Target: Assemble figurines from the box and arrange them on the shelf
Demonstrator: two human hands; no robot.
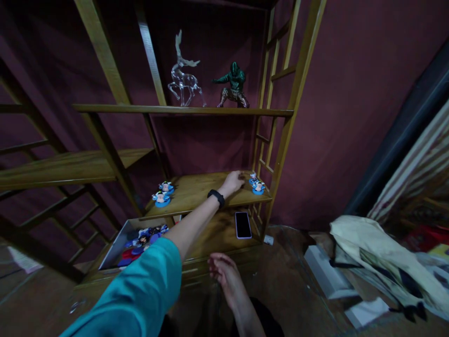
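Observation:
My left hand (233, 182), with a black wristband (216, 198) and a teal sleeve, reaches over a wooden shelf (191, 189). Its loosely bent fingers are just left of two small blue-based figurines, a front figurine (258, 188) and a rear figurine (253, 178), with a small gap visible. Nothing shows in that hand. Lower down, my right hand (225, 276) hovers before the cabinet, its fingers slightly curled and empty. Two similar figurines, one in front (162, 199) and another behind (166, 187), stand at the shelf's left end. An open box (115, 243) below holds several more, lying jumbled.
A phone (242, 225) lies on the lower board. Above, a clear deer ornament (184, 79) and a green-hooded figure (234, 84) stand on the upper shelf (182, 110). Wooden posts (280, 154) border the right side. Cloth (372, 248) and a white box (329, 274) lie on the floor.

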